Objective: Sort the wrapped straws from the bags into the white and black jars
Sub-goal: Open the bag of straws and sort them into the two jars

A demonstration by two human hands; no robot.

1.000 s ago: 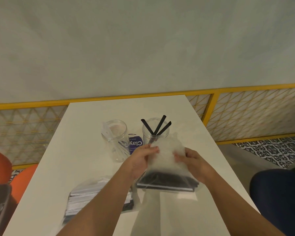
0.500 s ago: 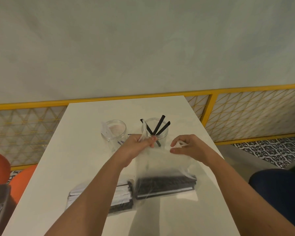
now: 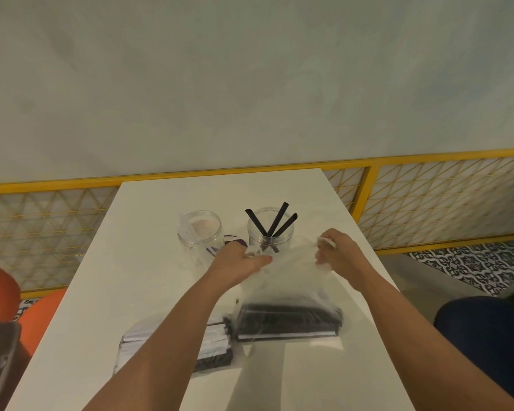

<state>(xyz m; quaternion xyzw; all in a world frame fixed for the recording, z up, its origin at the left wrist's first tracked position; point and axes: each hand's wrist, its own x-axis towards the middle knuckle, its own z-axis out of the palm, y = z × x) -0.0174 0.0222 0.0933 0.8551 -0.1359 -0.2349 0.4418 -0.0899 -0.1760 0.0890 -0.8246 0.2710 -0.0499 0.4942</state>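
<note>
My left hand (image 3: 238, 262) and right hand (image 3: 339, 255), fingers pinching the clear bag (image 3: 291, 281) at its mouth, have pulled it wider, so the black wrapped straws (image 3: 288, 320) near the worktop's (image 3: 149, 262) near right edge look reachable.

Black straws (image 3: 275, 223) in clear jar (image 3: 270, 232), white table (image 3: 149, 262), yellow railing (image 3: 368, 192), black-and-white patterned floor (image 3: 469, 262).

A café or small eatery is suggested. A white table (image 3: 149, 262) is set against a grey plastered wall (image 3: 250, 84) and a yellow-framed lattice screen (image 3: 428, 200), with patterned black-and-white floor tiles (image 3: 472, 265) seen at the right and an orange seat (image 3: 0, 292) at the near left. Straws (image 3: 276, 220) are kept in a jar (image 3: 254, 238) on the table.
</note>
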